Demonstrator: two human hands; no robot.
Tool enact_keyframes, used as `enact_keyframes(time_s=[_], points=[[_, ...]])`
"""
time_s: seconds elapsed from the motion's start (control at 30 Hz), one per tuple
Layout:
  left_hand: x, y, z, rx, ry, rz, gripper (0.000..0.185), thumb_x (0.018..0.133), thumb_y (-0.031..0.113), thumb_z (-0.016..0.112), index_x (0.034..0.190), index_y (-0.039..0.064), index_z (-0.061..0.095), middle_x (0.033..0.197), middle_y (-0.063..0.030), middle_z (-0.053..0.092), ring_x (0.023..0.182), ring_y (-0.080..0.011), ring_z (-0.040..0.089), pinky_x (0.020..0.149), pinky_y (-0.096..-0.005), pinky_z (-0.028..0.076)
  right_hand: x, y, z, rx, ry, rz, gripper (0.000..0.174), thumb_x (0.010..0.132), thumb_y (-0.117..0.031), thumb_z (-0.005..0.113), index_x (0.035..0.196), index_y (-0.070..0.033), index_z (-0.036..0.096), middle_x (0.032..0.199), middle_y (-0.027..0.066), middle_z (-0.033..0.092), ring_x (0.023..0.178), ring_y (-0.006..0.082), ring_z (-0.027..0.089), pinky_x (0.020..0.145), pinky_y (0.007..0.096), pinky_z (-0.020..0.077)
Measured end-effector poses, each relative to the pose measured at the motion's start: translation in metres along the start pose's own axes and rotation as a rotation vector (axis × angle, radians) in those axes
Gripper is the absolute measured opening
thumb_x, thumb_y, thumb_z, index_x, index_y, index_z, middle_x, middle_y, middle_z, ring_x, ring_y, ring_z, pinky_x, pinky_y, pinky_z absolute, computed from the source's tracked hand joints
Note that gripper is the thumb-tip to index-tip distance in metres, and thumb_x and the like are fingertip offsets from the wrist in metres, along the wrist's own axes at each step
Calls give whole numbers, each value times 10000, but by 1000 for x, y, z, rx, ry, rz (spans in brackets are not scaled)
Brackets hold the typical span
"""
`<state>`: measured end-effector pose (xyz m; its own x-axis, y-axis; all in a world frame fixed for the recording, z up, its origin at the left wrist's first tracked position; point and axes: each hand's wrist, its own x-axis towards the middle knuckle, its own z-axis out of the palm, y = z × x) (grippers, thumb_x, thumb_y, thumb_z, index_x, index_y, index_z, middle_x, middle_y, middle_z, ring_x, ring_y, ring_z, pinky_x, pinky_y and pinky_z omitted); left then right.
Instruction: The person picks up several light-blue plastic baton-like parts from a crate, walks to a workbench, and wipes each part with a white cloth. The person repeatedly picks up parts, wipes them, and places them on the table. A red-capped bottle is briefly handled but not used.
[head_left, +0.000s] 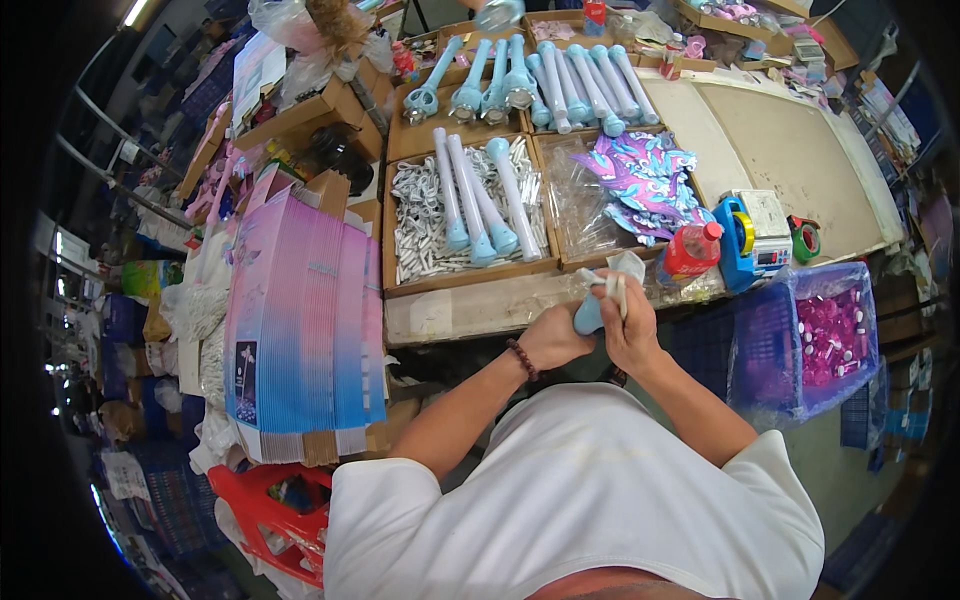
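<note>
In front of my waist, at the table's near edge, my left hand is closed around a light blue plastic piece. It resembles the blue end of a wand, though fingers cover much of it. My right hand meets it from the other side, pinching a crumpled white cloth or tissue. Just beyond, a shallow cardboard box holds white wand tubes with blue ends on top of coiled white cords and small white sticks. Beside it lie purple and blue printed wing-like cutouts with clear plastic bags.
A red-labelled bottle, a blue tape dispenser and a digital scale stand right of my hands. A lined purple crate holds pink parts. Stacked printed cartons rise at left, above a red stool. Blue wands lie farther back.
</note>
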<state>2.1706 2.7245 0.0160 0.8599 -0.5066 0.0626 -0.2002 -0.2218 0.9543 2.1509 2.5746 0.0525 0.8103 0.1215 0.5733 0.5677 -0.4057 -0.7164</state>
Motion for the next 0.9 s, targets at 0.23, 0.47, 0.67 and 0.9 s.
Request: enact_keyframes(time_s=[0.23, 0.47, 0.67, 0.9], points=[[7, 19, -13, -261, -288, -399, 135, 759, 109, 652, 875, 72, 592, 628, -11, 551, 455, -98, 535, 372, -249, 394, 8, 9, -16, -79, -300, -187, 184, 823, -55, 587, 1004, -41, 614, 1144, 129, 587, 1155, 382, 490, 959, 457, 405], [-8, 18, -6, 581, -165, -170, 271, 667, 241, 676, 865, 56, 662, 768, -193, 654, 718, -360, 640, 676, -436, 519, 7, 23, -13, 495, -300, 613, 275, 953, -230, 505, 935, 3, 650, 751, 40, 599, 684, 106, 535, 616, 288, 442], [-15, -2, -3, 304, -58, -66, 283, 655, 184, 712, 891, 40, 649, 745, -172, 655, 671, -325, 650, 620, -412, 508, 4, 9, -14, 519, -270, 709, 240, 965, -201, 501, 1016, 6, 612, 791, 11, 567, 726, 77, 505, 619, 266, 432], [-11, 9, 3, 198, -86, -141, 284, 700, 187, 653, 932, 25, 627, 840, -207, 652, 739, -339, 646, 662, -425, 520, 14, 6, -11, -166, -489, 115, 206, 922, -220, 537, 986, -40, 615, 946, 134, 609, 868, 294, 567, 747, 353, 454]])
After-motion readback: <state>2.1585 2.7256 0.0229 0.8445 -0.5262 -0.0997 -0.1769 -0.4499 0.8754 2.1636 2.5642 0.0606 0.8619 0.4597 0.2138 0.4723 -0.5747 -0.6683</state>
